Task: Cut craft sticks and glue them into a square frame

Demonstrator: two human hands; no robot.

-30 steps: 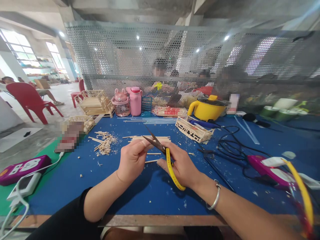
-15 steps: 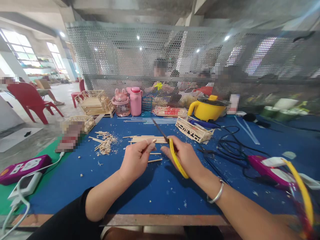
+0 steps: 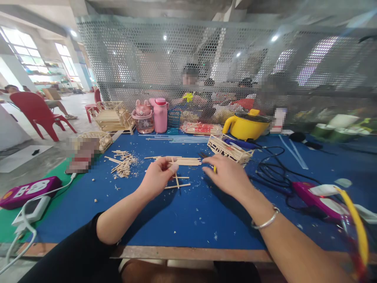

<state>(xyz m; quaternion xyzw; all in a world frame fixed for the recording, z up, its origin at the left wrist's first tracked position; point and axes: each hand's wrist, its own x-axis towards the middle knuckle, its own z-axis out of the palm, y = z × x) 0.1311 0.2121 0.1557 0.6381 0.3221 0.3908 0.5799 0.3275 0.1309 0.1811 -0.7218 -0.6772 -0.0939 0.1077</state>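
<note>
My left hand [image 3: 157, 177] is closed in a pinch on a thin wooden stick [image 3: 176, 179] that hangs down just above the blue table mat [image 3: 188, 220]. Another loose stick [image 3: 179, 186] lies on the mat below it. My right hand [image 3: 228, 175] is low over the mat, palm down, with the yellow-handled scissors [image 3: 215, 169] under its fingers; the dark blade tips [image 3: 202, 155] poke out to the left. A row of long sticks [image 3: 184, 160] lies just beyond both hands.
A small wooden frame [image 3: 228, 149], a yellow pot [image 3: 246, 126], a pink bottle [image 3: 160, 116] and stick models [image 3: 113, 116] stand further back. Stick scraps [image 3: 123, 165] lie left, black cables [image 3: 273, 173] and a purple device [image 3: 312, 194] right. A mesh screen [image 3: 141, 59] separates people opposite.
My right hand has moved forward and down onto the mat with the scissors, whose blades have closed and now lie flat. My left hand has drifted forward with the stick.
</note>
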